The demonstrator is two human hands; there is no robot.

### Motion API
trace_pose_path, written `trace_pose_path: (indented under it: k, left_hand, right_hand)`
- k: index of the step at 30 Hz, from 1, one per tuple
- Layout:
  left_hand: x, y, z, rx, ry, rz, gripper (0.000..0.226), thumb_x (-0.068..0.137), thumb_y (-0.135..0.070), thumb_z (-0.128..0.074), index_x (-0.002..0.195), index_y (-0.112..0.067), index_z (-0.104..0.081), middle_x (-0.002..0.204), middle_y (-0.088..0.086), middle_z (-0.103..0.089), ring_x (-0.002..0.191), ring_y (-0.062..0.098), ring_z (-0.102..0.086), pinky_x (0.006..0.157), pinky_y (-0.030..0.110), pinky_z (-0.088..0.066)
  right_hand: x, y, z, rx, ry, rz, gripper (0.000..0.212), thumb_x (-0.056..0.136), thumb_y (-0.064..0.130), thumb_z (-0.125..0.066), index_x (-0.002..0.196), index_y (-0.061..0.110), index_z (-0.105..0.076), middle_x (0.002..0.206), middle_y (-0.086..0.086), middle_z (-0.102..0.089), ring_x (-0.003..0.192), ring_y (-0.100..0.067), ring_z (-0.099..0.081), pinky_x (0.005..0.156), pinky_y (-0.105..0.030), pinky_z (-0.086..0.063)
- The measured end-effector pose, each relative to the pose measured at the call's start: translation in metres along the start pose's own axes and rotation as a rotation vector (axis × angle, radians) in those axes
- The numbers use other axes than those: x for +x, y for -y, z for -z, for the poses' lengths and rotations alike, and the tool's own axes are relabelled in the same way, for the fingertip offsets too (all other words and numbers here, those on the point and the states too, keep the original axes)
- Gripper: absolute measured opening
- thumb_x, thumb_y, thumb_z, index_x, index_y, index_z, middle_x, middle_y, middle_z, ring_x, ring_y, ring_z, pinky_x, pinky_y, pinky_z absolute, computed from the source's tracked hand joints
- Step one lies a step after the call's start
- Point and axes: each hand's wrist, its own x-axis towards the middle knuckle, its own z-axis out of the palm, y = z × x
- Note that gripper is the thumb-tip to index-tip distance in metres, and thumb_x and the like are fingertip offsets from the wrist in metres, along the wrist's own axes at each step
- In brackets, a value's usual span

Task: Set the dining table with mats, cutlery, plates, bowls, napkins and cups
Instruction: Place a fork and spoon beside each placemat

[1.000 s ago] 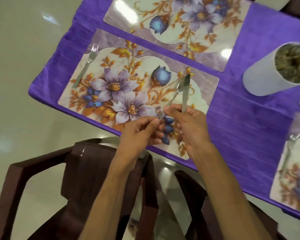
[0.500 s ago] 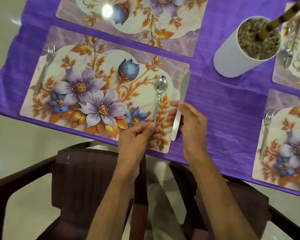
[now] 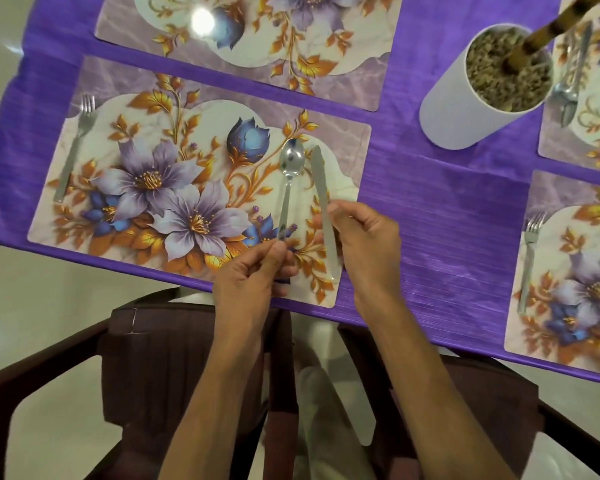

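Observation:
A floral place mat [image 3: 146, 140] lies on the purple tablecloth [image 3: 430, 216] in front of me. A fork [image 3: 72, 147] rests along its left edge. On its right side a spoon [image 3: 289, 178] and a knife [image 3: 323, 202] lie side by side, both pointing away from me. My left hand [image 3: 253, 275] pinches the end of the spoon's handle. My right hand [image 3: 364, 244] pinches the knife's handle between fingers and thumb.
A second mat [image 3: 257, 39] lies beyond. At the right are two more mats, the near one [image 3: 568, 282] with a fork [image 3: 527, 258], the far one with a spoon [image 3: 568, 95]. A white cylindrical pot [image 3: 465, 109] stands between. Dark brown chairs [image 3: 153, 358] sit below the table edge.
Both pieces of cutlery came down from the air onto the mat's right side. The knife shifted left from the mat's edge to lie close beside the spoon. The view swung right.

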Motion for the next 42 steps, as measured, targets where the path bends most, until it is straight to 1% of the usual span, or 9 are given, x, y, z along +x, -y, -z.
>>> trace_pose_path:
  k: [4, 7, 12, 16, 19, 26, 31, 35, 42]
  left_hand:
    - [0.001, 0.002, 0.005, 0.026, -0.008, -0.014, 0.02, 0.1, -0.022, -0.067, 0.11, -0.01, -0.079, 0.093, 0.006, -0.08, 0.078, 0.014, -0.071, 0.06, 0.019, -0.057]
    - [-0.001, 0.005, 0.003, 0.077, -0.003, -0.021, 0.022, 0.099, -0.026, -0.068, 0.113, -0.014, -0.079, 0.095, 0.004, -0.08, 0.08, 0.012, -0.075, 0.058, 0.019, -0.055]
    - [-0.006, 0.01, -0.009, 0.132, 0.082, -0.05, 0.02, 0.099, -0.024, -0.069, 0.113, -0.014, -0.08, 0.093, 0.005, -0.081, 0.08, 0.018, -0.078, 0.057, 0.024, -0.057]
    - [-0.007, 0.01, -0.015, 0.132, 0.171, -0.016, 0.023, 0.098, -0.027, -0.069, 0.112, -0.012, -0.079, 0.09, 0.007, -0.079, 0.075, 0.015, -0.073, 0.058, 0.025, -0.053]
    - [-0.008, 0.007, -0.018, 0.188, 0.272, 0.018, 0.02, 0.096, -0.03, -0.069, 0.106, -0.017, -0.079, 0.089, 0.003, -0.079, 0.071, 0.01, -0.071, 0.053, 0.021, -0.05]
    - [0.008, 0.008, -0.01, 0.571, -0.123, -0.306, 0.021, 0.086, -0.049, -0.082, 0.097, -0.036, -0.071, 0.085, -0.016, -0.073, 0.082, 0.0, -0.07, 0.072, 0.029, -0.061]
    - [0.023, 0.005, -0.02, 0.79, -0.125, -0.408, 0.037, 0.088, -0.055, -0.077, 0.119, -0.04, -0.064, 0.097, -0.018, -0.066, 0.085, -0.008, -0.062, 0.072, 0.021, -0.057]
    - [0.025, 0.006, -0.021, 0.812, -0.085, -0.458, 0.035, 0.092, -0.048, -0.075, 0.125, -0.036, -0.071, 0.105, -0.014, -0.069, 0.086, -0.006, -0.061, 0.077, 0.026, -0.057]
    - [0.025, 0.007, -0.023, 0.829, -0.066, -0.476, 0.033, 0.095, -0.044, -0.073, 0.126, -0.035, -0.074, 0.105, -0.014, -0.066, 0.08, -0.007, -0.057, 0.073, 0.015, -0.048]
  right_hand:
    - [0.0, -0.004, -0.005, -0.557, -0.067, 0.267, 0.02, 0.1, 0.037, -0.067, 0.102, 0.019, -0.078, 0.086, 0.01, -0.076, 0.072, -0.004, -0.071, 0.065, -0.022, -0.059]
    - [-0.004, -0.005, -0.004, -0.703, -0.104, 0.335, 0.022, 0.101, 0.039, -0.064, 0.101, 0.02, -0.076, 0.083, 0.008, -0.074, 0.067, -0.003, -0.067, 0.057, -0.014, -0.049]
    - [-0.016, 0.0, 0.009, -0.065, 0.116, 0.084, 0.019, 0.097, 0.035, -0.071, 0.105, 0.02, -0.079, 0.088, 0.004, -0.078, 0.074, -0.01, -0.073, 0.061, -0.021, -0.054]
    - [-0.01, -0.002, 0.02, 0.089, 0.109, -0.064, 0.019, 0.089, 0.025, -0.081, 0.107, 0.02, -0.08, 0.09, -0.003, -0.079, 0.076, -0.02, -0.074, 0.066, -0.032, -0.059]
    - [-0.004, -0.003, 0.025, 0.141, 0.104, -0.104, 0.023, 0.086, 0.021, -0.083, 0.108, 0.014, -0.08, 0.086, -0.007, -0.078, 0.07, -0.015, -0.07, 0.063, -0.026, -0.055]
    - [0.009, -0.01, 0.028, 0.026, 0.0, -0.057, 0.019, 0.088, 0.022, -0.082, 0.104, 0.012, -0.08, 0.082, -0.002, -0.079, 0.071, -0.016, -0.076, 0.063, -0.026, -0.06]
    - [0.01, -0.017, 0.02, -0.147, -0.109, 0.081, 0.017, 0.087, 0.026, -0.083, 0.095, 0.012, -0.079, 0.075, 0.002, -0.077, 0.062, -0.012, -0.075, 0.065, -0.037, -0.065]
    - [0.008, -0.021, 0.018, -0.245, -0.151, 0.164, 0.019, 0.089, 0.031, -0.082, 0.099, 0.016, -0.077, 0.081, 0.008, -0.076, 0.067, -0.005, -0.074, 0.065, -0.034, -0.065]
    - [0.009, -0.022, 0.016, -0.285, -0.156, 0.215, 0.018, 0.09, 0.031, -0.081, 0.101, 0.017, -0.078, 0.084, 0.011, -0.076, 0.074, -0.003, -0.074, 0.067, -0.031, -0.064]
